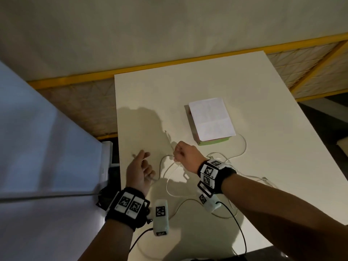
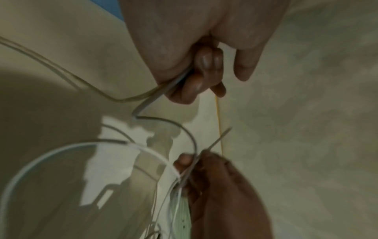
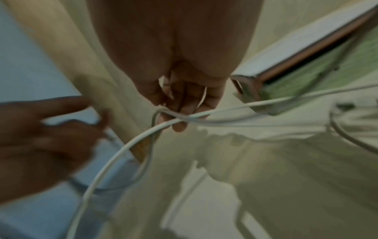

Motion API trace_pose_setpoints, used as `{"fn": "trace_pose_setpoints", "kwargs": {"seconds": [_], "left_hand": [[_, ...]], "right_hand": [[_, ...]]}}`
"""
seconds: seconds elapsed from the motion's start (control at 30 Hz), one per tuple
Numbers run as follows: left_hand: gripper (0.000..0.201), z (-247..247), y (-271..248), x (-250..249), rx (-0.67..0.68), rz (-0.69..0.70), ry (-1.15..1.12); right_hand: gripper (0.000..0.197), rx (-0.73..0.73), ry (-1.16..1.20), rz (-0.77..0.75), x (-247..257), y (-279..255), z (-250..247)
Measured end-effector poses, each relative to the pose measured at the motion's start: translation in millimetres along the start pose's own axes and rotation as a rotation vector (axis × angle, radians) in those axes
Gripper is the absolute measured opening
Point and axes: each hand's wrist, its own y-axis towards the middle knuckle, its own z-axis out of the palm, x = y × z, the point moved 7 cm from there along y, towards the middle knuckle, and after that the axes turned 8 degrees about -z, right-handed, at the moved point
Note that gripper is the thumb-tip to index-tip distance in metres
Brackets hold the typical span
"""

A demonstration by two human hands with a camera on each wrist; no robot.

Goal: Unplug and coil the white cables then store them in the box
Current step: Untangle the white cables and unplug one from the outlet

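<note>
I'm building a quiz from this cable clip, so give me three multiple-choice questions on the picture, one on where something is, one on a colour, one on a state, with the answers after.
1. Where does the box stand?
A. on the table, beyond the right hand
B. on the floor
C. in the left hand

2. What colour is the box's near edge?
A. red
B. green
C. black

3. What is the right hand doing?
A. lying flat and idle
B. pressing on the box
C. gripping loops of white cable

Answers:
1. A: in the head view the box sits farther up the table than the right hand.
2. B: a green strip shows along its near side.
3. C: in the right wrist view its fingers curl round cable strands.
</note>
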Motion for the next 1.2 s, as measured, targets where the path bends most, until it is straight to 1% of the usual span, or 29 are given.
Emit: {"fn": "trace_pose_setpoints", "kwargs": {"seconds": [0.07, 0.17, 0.27, 0.33, 0.4, 0.43, 0.5, 0.57, 0.67, 0.73, 0.8, 0.83, 0.9, 0.97, 1.0, 1.07, 1.1, 1.13, 1.17, 1.2], "left_hand": [[0.024, 21.9, -2.1, 0.7, 0.022, 0.029, 0.160], [0.025, 49.8, -7.9, -2.5, 0.038, 0.151, 0.443], [0.031, 58.8, -12.3, -11.4, 0.020, 0.281, 0.532], [0.027, 59.7, -17.8, -15.9, 0.043, 0.347, 0.553], [0.025, 56.6, -23.2, -19.7, 0.070, 0.379, 0.490], [0.025, 53.5, -24.9, -23.2, 0.085, 0.372, 0.419], [0.027, 44.4, -24.9, -36.7, 0.112, 0.349, 0.236], [0.029, 31.6, -22.1, -57.8, 0.123, 0.351, 0.087], [0.029, 7.5, -15.3, -86.1, 0.098, 0.365, -0.018], [0.029, -10.5, -9.1, -99.2, 0.038, 0.374, -0.086], [0.029, -23.1, -5.4, -109.4, 0.004, 0.382, -0.133], [0.030, -29.2, -2.5, -112.9, -0.013, 0.384, -0.143], [0.037, -41.6, 8.5, -114.8, -0.016, 0.359, -0.174], [0.043, -53.1, 20.6, -111.7, 0.029, 0.305, -0.226], [0.041, -57.1, 22.2, -110.2, 0.037, 0.289, -0.245], [0.036, -63.7, 24.3, -107.9, 0.013, 0.309, -0.233], [0.036, -60.4, 20.6, -107.7, 0.028, 0.319, -0.249], [0.036, -63.0, 22.3, -107.4, 0.008, 0.337, -0.246], [0.037, -68.2, 23.4, -107.5, -0.029, 0.358, -0.249], [0.037, -71.7, 23.7, -104.9, -0.048, 0.351, -0.266]], "right_hand": [[0.009, -0.005, 0.040, -0.080, 19.3, -8.4, -5.4], [0.008, -0.032, 0.041, -0.172, 41.9, -18.5, -13.6], [0.005, -0.090, 0.073, -0.157, 41.3, -27.3, -23.8], [0.011, -0.070, -0.015, -0.130, 34.9, -32.0, -28.7], [0.011, -0.012, -0.195, -0.087, 27.3, -34.7, -32.9], [0.008, 0.001, -0.254, -0.062, 21.8, -36.2, -36.5], [0.010, 0.003, -0.298, -0.015, 8.4, -39.8, -46.7], [0.016, -0.025, -0.356, 0.050, -9.1, -42.9, -60.0], [0.020, -0.139, -0.382, 0.182, -35.9, -53.4, -87.7], [0.020, -0.190, -0.365, 0.255, -49.9, -61.7, -105.7], [0.017, -0.262, -0.295, 0.314, -63.6, -71.6, -126.0], [0.018, -0.304, -0.219, 0.347, -70.2, -78.6, -136.0], [0.029, -0.398, -0.051, 0.398, -79.7, -94.7, -154.2], [0.038, -0.493, 0.006, 0.407, -77.1, -112.5, -173.0], [0.042, -0.520, -0.019, 0.393, -71.4, -119.5, -181.2], [0.045, -0.539, -0.115, 0.346, -57.1, -137.0, -196.3], [0.046, -0.534, -0.168, 0.320, -52.0, -146.2, -202.5], [0.046, -0.512, -0.217, 0.299, -50.1, -156.2, -207.0], [0.046, -0.461, -0.267, 0.295, -50.7, -166.6, -208.3], [0.045, -0.377, -0.323, 0.306, -55.8, -176.4, -205.3]]}}
